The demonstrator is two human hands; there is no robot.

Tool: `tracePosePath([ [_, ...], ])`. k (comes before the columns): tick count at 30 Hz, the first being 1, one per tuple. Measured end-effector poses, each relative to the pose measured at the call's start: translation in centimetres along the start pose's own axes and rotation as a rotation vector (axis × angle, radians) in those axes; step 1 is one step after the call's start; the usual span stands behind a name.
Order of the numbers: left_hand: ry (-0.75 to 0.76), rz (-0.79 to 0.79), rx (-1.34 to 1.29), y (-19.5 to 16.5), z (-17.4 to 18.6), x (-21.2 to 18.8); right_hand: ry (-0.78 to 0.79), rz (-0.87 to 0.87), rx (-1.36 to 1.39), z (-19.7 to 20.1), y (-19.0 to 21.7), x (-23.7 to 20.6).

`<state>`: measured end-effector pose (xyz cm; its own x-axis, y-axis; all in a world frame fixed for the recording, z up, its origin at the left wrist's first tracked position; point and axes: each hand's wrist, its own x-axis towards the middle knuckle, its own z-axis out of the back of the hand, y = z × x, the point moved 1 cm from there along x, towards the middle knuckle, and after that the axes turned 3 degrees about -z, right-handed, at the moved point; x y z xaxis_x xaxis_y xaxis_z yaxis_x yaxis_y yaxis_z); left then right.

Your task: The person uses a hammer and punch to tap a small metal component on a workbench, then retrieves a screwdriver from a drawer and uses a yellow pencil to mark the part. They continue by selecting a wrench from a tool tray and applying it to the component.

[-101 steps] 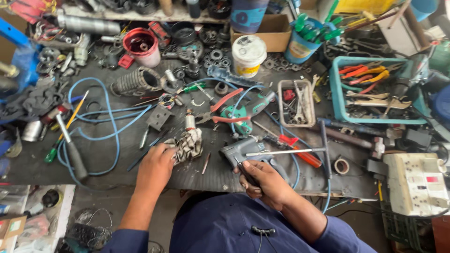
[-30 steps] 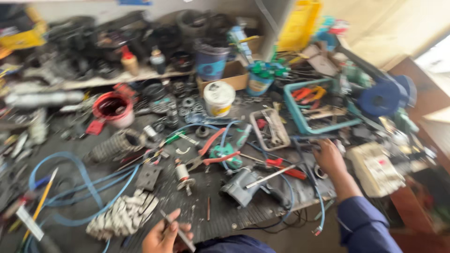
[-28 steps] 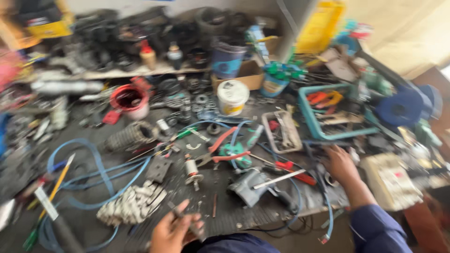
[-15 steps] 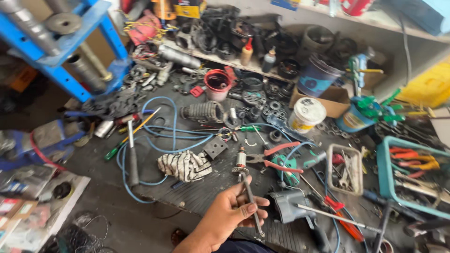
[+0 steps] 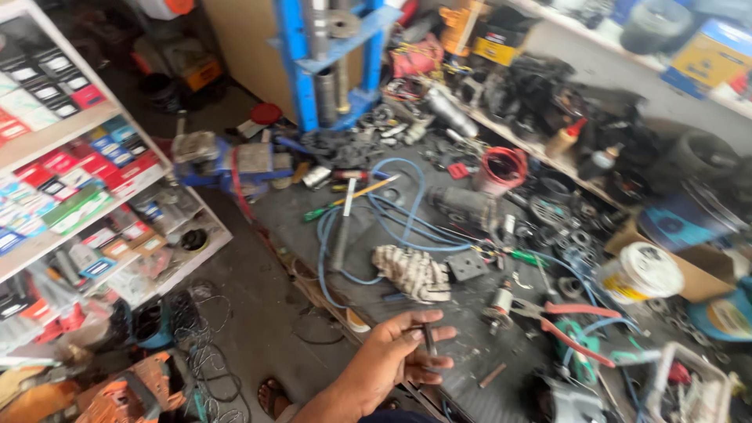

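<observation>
My left hand (image 5: 392, 359) is raised over the near edge of the cluttered workbench (image 5: 470, 392), palm up. Its fingers pinch a short dark metal pin (image 5: 428, 340). Just beyond the hand lies a grey ribbed part (image 5: 412, 271) beside a dark square plate (image 5: 468, 265). A small motor armature (image 5: 498, 302) and red-handled pliers (image 5: 570, 330) lie to the right of the hand. My right hand is out of view.
A blue hose (image 5: 368, 223) loops across the bench around a long metal-handled tool (image 5: 342, 231). A blue vise (image 5: 235, 160) and blue press frame (image 5: 329, 55) stand at the far left end. A white bucket (image 5: 642, 274) sits right. Box-filled shelves (image 5: 63, 157) line the left.
The view has swung left toward the shelves and floor. My right hand has left the view. My left hand has come off the ribbed part and now holds a small pin.
</observation>
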<state>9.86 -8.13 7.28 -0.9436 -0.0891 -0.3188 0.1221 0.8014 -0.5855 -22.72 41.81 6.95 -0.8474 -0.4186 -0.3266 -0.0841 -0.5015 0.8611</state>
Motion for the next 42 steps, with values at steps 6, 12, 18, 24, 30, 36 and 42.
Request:
tracePosePath([
  [6, -0.168, -0.104, 0.155, -3.9, 10.7, -5.9, 0.867, 0.166, 0.757, -16.1, 11.2, 2.8],
  [12, -0.279, -0.348, 0.185, -8.3, 23.8, -13.1, 1.056, 0.087, 0.75, -35.3, 20.0, 3.6],
  [18, -0.536, -0.447, 0.304, -14.1, 35.1, -20.0, 0.886, 0.175, 0.54, -53.8, 25.8, 0.8],
  [24, -0.555, -0.561, 0.382, -22.9, 38.6, -20.8, 0.265, 0.897, 0.537, -67.3, 32.4, -3.7],
  [30, -0.507, -0.705, 0.686, -34.3, 38.4, -15.9, 0.151, 0.497, 0.988, -70.5, 33.8, -2.1],
  [36, -0.167, -0.894, 1.039, -45.4, 37.5, -8.7, 0.113, 0.344, 0.873, -74.7, 31.3, 3.9],
  [42, 0.262, -0.919, 1.452, -53.9, 36.7, -0.4, 0.072, 0.172, 0.657, -76.3, 31.4, 7.3],
])
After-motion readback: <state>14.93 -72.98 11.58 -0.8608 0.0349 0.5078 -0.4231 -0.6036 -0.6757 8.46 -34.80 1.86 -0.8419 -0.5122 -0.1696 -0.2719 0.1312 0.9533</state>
